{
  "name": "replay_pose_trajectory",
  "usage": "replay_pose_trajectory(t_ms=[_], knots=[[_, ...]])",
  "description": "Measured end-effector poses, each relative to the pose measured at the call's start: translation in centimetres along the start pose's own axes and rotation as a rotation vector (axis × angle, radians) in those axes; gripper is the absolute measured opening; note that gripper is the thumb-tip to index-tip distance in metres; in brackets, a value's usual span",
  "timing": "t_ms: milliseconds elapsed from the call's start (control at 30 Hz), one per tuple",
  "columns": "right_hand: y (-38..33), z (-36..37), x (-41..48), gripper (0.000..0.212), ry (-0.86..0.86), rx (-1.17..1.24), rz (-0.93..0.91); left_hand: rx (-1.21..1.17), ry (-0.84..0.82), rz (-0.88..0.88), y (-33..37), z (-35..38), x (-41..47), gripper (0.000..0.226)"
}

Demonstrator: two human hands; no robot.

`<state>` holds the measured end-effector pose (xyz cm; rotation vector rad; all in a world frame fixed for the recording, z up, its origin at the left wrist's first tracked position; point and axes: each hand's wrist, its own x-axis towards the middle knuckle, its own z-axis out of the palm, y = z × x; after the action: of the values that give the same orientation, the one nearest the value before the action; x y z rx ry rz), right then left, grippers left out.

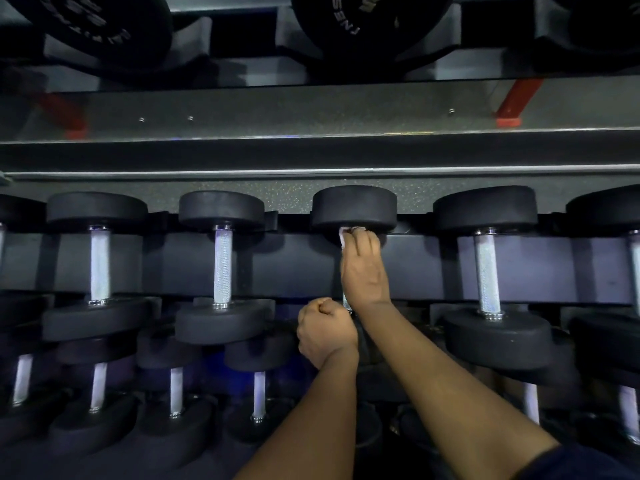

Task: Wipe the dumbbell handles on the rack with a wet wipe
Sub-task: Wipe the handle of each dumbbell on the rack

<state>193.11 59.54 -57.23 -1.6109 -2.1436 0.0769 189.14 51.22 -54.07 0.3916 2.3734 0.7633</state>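
Note:
Black dumbbells with silver knurled handles lie in a row on the rack [298, 268]. My right hand [363, 268] is wrapped round the handle of the middle dumbbell [354, 206], holding a white wet wipe [343, 237] against the handle's far end, just under the far head. Only a short silver bit of that handle [346, 303] shows below my wrist. My left hand [327, 332] is curled into a fist at the near end of the same dumbbell, covering its near head; what it grips is hidden.
Neighbouring dumbbells lie left [222, 265] and right [487, 271] of the middle one. A lower tier holds smaller dumbbells [176, 389]. Above, a grey shelf rail [311, 154] and big weight plates [367, 22] overhang, with red rack legs [512, 105] behind.

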Motion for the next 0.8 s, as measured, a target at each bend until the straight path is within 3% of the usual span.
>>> replay_pose_trajectory(t_ms=[133, 267, 400, 500, 633, 700, 800], knots=[[-0.8, 0.1, 0.5, 0.050, -0.182, -0.381, -0.258, 0.007, 0.007, 0.003, -0.1, 0.1, 0.1, 0.031], [-2.2, -0.1, 1.4, 0.046, -0.647, -0.742, -0.491, 0.005, 0.002, -0.009, -0.1, 0.2, 0.2, 0.031], [-2.7, -0.3, 1.8, 0.046, -0.695, -0.918, -0.528, -0.001, -0.004, -0.020, -0.2, 0.2, 0.2, 0.032], [-1.9, -0.6, 1.1, 0.044, -0.532, -0.662, -0.395, 0.009, 0.002, -0.001, -0.1, 0.1, 0.1, 0.031], [0.0, -0.1, 0.0, 0.032, -0.063, -0.076, -0.176, 0.010, -0.007, 0.007, 0.0, 0.0, 0.0, 0.031], [0.0, -1.0, -0.2, 0.030, 0.005, 0.259, 0.074, 0.000, -0.008, 0.006, 0.1, 0.0, 0.1, 0.031], [0.2, -1.4, 0.4, 0.013, 0.011, 0.556, 0.651, 0.005, 0.004, 0.003, 0.0, 0.1, 0.1, 0.031]])
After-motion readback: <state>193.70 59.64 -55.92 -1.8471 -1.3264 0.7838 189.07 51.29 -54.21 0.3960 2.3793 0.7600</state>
